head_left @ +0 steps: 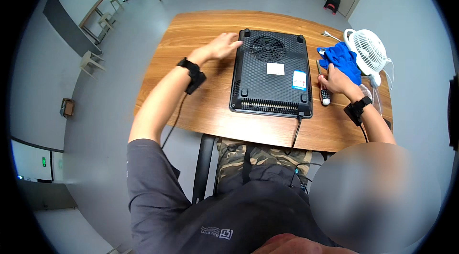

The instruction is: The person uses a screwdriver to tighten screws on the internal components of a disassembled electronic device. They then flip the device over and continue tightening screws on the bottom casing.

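Observation:
A black induction cooker (pixel 260 65) lies upside down on the table, its round fan grille, rubber feet and two labels facing up. At its upper left edge my left hand (pixel 222 46) has its fingers stretched out, holding nothing. To the right of the cooker, my right hand (pixel 337 82) has its thumb and fingers at a screwdriver (pixel 325 97) with a red, black and white handle, its shaft pointing away from me. A crumpled blue cloth (pixel 343 60) lies right beyond that hand's fingers. The hand covers part of the handle.
A white fan (pixel 368 50) stands at the table's right side, its white cord and plug (pixel 330 35) behind the cloth. A black power cord (pixel 297 132) runs from the cooker over the front edge of the wooden table (pixel 201 115). Stools and a metal rack stand farther off.

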`<state>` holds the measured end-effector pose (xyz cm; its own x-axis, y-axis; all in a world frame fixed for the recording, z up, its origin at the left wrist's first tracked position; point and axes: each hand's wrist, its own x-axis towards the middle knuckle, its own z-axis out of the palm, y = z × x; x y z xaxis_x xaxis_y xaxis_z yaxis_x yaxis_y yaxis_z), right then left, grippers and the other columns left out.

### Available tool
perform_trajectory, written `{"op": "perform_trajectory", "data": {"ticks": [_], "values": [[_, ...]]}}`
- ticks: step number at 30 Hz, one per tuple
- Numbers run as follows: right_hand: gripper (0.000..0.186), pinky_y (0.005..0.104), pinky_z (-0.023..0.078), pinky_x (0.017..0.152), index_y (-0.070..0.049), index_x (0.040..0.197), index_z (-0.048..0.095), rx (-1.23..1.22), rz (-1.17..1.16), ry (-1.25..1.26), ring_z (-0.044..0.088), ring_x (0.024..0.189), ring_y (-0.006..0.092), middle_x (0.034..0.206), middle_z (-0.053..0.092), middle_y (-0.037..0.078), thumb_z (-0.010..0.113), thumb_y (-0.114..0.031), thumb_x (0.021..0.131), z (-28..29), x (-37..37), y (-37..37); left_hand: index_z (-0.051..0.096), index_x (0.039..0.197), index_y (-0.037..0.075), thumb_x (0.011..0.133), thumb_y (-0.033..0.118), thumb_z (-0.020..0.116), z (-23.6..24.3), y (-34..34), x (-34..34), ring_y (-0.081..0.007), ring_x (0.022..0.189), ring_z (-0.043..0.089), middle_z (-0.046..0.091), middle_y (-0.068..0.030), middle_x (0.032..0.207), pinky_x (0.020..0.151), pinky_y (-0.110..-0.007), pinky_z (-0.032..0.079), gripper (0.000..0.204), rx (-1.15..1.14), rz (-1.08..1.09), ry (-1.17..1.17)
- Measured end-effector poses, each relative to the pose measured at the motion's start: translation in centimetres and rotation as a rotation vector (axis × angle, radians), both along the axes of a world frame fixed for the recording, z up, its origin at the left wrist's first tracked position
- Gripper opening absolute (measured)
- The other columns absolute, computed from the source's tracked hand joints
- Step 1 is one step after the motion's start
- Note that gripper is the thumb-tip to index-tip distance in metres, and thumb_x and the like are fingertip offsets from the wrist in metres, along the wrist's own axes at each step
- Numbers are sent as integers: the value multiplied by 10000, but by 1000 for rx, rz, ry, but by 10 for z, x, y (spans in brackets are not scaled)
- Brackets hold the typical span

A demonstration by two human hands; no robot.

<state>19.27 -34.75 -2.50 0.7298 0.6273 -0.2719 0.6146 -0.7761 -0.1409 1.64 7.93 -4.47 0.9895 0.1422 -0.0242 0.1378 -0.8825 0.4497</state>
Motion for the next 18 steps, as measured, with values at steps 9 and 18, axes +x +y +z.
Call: {"op": "perform_trajectory", "data": {"ticks": [9,18], "values": [[594,513,529,909,132,1242,432,-74,14,-23,666,1024,490,1070,659,377,540,-399,998,-38,-24,-13,716,1119,24,853,75,699,33,34,-127,-314,997,710,748,-160,1048,899,-389,563,271,203,-35,264],[444,471,585,584,96,1141,420,74,41,-45,708,654,419,773,690,271,521,-319,1019,-64,-8,-25,692,1047,35,854,49,679,3,15,-150,-351,1002,675,712,-145,1057,865,-432,556,194,322,-127,117]]}}
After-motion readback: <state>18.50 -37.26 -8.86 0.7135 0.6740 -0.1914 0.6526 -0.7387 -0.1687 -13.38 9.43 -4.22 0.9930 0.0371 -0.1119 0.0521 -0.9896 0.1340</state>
